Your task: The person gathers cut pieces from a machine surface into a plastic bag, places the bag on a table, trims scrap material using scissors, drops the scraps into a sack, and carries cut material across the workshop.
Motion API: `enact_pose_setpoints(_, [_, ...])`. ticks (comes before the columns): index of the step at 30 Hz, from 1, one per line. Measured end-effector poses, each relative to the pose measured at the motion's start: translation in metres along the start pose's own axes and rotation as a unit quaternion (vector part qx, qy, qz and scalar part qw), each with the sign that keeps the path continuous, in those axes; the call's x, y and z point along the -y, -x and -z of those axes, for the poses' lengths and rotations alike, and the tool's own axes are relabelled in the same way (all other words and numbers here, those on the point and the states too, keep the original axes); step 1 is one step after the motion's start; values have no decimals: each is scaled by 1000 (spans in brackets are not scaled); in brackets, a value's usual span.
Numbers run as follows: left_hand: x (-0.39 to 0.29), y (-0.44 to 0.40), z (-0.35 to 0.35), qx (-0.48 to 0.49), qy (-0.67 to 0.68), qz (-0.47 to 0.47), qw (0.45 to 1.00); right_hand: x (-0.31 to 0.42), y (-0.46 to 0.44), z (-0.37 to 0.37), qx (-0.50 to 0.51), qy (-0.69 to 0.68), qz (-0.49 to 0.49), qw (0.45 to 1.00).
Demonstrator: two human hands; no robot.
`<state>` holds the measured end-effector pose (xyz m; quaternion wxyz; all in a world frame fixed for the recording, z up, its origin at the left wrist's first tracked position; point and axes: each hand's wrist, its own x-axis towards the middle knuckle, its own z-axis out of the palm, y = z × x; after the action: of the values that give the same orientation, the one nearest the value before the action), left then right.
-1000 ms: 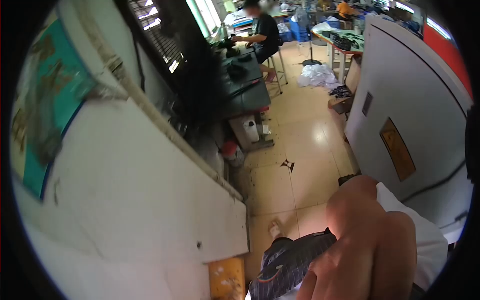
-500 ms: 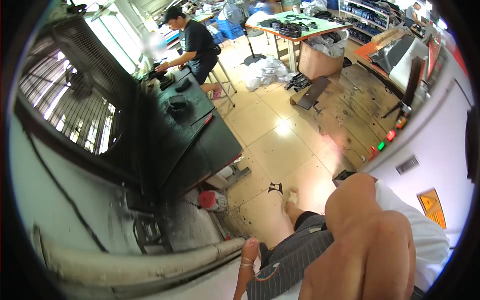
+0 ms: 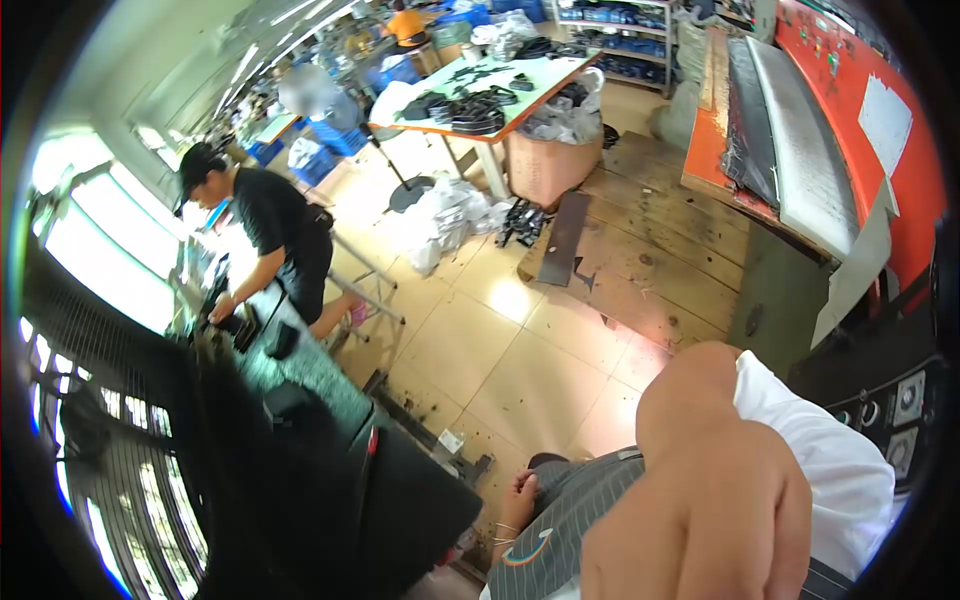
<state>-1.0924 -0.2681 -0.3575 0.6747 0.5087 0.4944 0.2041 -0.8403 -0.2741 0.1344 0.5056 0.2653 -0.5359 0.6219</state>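
Observation:
My left hand (image 3: 519, 499) hangs low beside the striped dark apron (image 3: 568, 510), with a thin band round its wrist. Its fingers are curled in and nothing shows in them. Very close to the camera, my right hand (image 3: 700, 510) is raised in front of my chest, its back towards me. The fingertips of that hand are out of sight, so whether it holds anything cannot be seen. A white sleeve (image 3: 825, 455) lies beside the right arm.
A person in black (image 3: 275, 225) works at a dark bench (image 3: 400, 490) on the left. Ahead stand a green-topped table (image 3: 540, 92), a carton (image 3: 545, 165) and white bags (image 3: 450, 220). Wooden boards (image 3: 650, 240) and a red machine (image 3: 850, 90) are on the right.
The view has swung right and moved forward past the white panel and grey cabinet. My left hand came into view and is still by the apron. The right hand stays raised.

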Motion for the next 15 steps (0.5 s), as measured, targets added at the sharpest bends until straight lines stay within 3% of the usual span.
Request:
enact_pose_setpoints(1, [-22,-16,3,-27,29,22,999,4,-1,17,-7,10,5,1000])
enact_pose_setpoints(3, [-66,-46,4,-19,39,30,999,11,0,50,-60,13,117,991])
enact_pose_setpoints(4, [-85,-66,10,5,-22,32,999,25,2,81,33,78,124,989])
enact_pose_setpoints(5, [-105,-88,16,29,-80,33,996,49,3,114,28,89,120,988])
enact_pose_setpoints(7, [-131,-139,25,49,-96,61,992,107,10,176,122,246,-53,960])
enact_pose_setpoints(9, [-128,-207,44,36,-43,133,990,150,20,220,-13,374,-120,919])
enact_pose_setpoints(11, [-136,-283,67,69,-37,120,990,193,36,266,-186,542,-216,790])
enact_pose_setpoints(13, [-165,-343,69,36,20,133,990,241,46,318,-341,641,-354,589])
enact_pose_setpoints(15, [-193,-420,66,86,34,150,984,298,83,373,-450,684,-372,436])
